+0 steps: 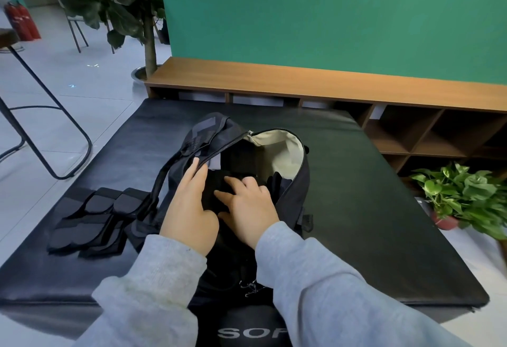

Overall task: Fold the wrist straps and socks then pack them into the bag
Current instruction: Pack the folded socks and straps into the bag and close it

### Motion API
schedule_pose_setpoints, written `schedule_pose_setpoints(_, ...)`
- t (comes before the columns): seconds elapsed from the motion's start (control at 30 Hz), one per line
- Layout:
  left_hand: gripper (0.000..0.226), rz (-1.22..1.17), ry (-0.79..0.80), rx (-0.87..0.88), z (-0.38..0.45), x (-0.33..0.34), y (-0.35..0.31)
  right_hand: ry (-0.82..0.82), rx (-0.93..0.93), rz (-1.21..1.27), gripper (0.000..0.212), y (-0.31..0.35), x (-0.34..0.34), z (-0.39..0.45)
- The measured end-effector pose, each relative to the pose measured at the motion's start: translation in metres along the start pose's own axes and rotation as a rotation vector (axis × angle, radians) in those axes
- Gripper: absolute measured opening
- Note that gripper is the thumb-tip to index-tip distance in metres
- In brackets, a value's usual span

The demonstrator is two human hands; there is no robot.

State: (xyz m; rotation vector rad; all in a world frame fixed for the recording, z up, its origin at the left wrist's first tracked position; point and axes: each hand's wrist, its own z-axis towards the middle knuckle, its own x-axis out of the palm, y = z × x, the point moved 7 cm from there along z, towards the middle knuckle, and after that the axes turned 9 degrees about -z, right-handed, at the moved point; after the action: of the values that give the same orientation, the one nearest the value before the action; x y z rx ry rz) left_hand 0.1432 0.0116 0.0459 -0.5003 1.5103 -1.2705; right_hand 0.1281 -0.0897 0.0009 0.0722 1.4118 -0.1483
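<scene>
Black fabric duffel bag [290,179], unzipped, sits under both hands; left hand [189,209] flat on its rim, right hand [247,206] fingers spread inside. Dark wrist straps [90,220] lie just left.

bag [297,182]: dark matt woven cloth, pale smooth lining inside, metal zip + clip hw. mat [370,223]: black, smooth, semi-gloss, leather-like. straps [90,223] lower left: matt black fabric w/ smoother grey patches. sleeves [343,286]: grey fleecy knit, slightly pilled. bench [301,77] top: wood-grain, satin. floor [90,77] upper left: glossy tile.
</scene>
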Motion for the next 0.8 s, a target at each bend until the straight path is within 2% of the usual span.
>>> schedule_pose_setpoints(0.1,0.083,-0.004,0.018,-0.006,-0.001,0.003,-0.003,0.037,-0.077,-0.034,0.051,0.004,0.013,0.004)
schedule_pose_setpoints(0.23,0.084,0.002,0.027,-0.011,-0.004,0.001,-0.003,0.335,-0.048,-0.123,0.053,0.0,0.042,0.01)
schedule_pose_setpoints(0.43,0.083,0.029,0.061,-0.007,-0.008,-0.001,-0.005,0.405,-0.059,-0.169,0.052,0.004,0.048,0.016)
schedule_pose_setpoints(0.5,0.083,0.052,0.062,-0.009,-0.009,-0.002,-0.005,0.341,-0.069,-0.148,0.052,0.003,0.039,0.015)
schedule_pose_setpoints(0.57,0.083,0.072,0.064,-0.014,-0.01,-0.003,-0.003,0.198,-0.081,-0.091,0.05,0.0,0.023,0.012)
schedule_pose_setpoints(0.67,0.082,0.069,0.079,-0.017,-0.01,-0.002,-0.001,-0.093,-0.057,-0.033,0.037,-0.016,-0.013,0.007)
schedule_pose_setpoints(0.73,0.081,0.049,0.092,-0.028,-0.009,0.0,0.0,-0.349,0.023,-0.004,0.025,-0.036,-0.041,0.0)
schedule_pose_setpoints(0.8,0.081,0.044,0.094,-0.034,-0.009,0.0,0.0,-0.478,0.137,-0.011,0.021,-0.065,-0.054,-0.005)
